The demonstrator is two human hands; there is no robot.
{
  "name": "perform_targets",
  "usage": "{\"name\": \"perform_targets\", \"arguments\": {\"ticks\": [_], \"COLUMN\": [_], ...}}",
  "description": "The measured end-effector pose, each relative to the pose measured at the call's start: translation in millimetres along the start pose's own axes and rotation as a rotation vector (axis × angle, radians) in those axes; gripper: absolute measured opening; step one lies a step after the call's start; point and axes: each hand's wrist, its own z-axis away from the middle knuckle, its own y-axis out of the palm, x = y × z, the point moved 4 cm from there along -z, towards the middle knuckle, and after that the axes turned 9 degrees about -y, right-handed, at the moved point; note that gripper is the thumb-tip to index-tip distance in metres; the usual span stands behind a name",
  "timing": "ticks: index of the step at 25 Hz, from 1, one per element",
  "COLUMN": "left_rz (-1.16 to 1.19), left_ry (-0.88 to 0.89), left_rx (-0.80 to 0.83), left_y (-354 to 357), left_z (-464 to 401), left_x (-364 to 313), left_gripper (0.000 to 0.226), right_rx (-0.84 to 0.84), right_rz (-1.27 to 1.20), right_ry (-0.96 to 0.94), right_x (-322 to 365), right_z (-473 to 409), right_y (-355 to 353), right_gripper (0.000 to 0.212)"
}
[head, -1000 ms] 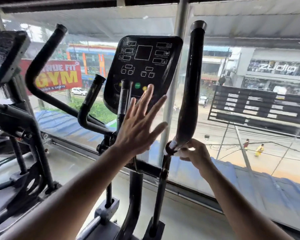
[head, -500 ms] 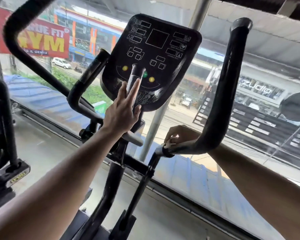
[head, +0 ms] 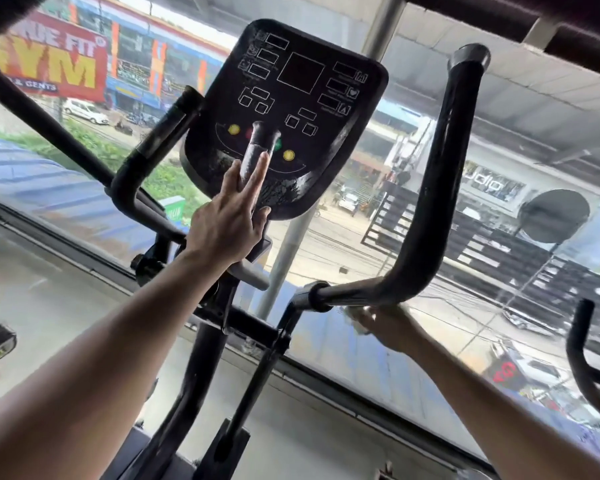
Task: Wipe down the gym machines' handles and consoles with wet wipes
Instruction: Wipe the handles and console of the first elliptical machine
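**Right hand gripping the wipe under the handle bar, left hand bracing flat**

We are holding our left hand [head: 227, 225] released, fingers [head: 257, 174] straight and pressed against the short upright grip [head: 257, 150] that is standing in front of the console [head: 291, 109]. We are judging that this flat contact is steadying us, or the machine, while the other hand is working; nothing is being held here, and no wipe is showing under this palm.

Moving across, the console is sitting tilted toward us above the centre post [head: 205, 358], its lower edge looking streaked and patchy, which we are reading as either damp wiping marks or worn coating; we cannot tell which. Its buttons are lying just beyond the fingertips.

Further right, the long curved right handle [head: 440, 188] is rising from its pivot collar [head: 312, 299] and bending upward. Our right hand [head: 388, 327] is curling up from beneath the horizontal stretch of that bar, clenched around a pale wet wipe [head: 355, 318], with the wipe touching the underside of the bar. The hand is blurred, so exactly how the fingers are wrapping is unclear. We are judging that gripping from below is letting the wipe reach the side a palm usually touches, and that the upright part of the handle is yet to be covered
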Motion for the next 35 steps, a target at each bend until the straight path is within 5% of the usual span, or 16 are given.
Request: {"name": "perform_targets", "arguments": {"ticks": [3, 9, 14, 19, 25, 35], "left_rz": [0.008, 0.043, 0.058, 0.08, 0.113, 0.139], "left_ry": [-0.005, -0.017, -0.014, 0.082, 0.192, 0.183], "left_rx": [0.022, 0.054, 0.096, -0.011, -0.119, -0.097], "left_y": [-2, -2, -5, 0, 5, 1], "left_z": [0, -4, -12, -16, -13, -10], "left_x": [-2, -1, 0, 5, 9, 12], "left_gripper": [0.085, 0.086, 0.083, 0.083, 0.084, 0.086], "right_rx": [0.292, 0.451, 0.599, 0.638, 0.623, 0.743], "right_rz": [0.338, 0.747, 1.225, 1.162, 1.137, 1.12], "right_ry": [0.033, -0.577, -0.295, -0.053, -0.014, -0.094], "right_x": [30, 164, 150, 102, 94, 228], "right_z": [54, 1, -78, -106, -108, -36], "right_y": [28, 39, 70, 73, 72, -30], "right_gripper": [0.018, 0.024, 0.033, 0.028, 0.031, 0.018]}}
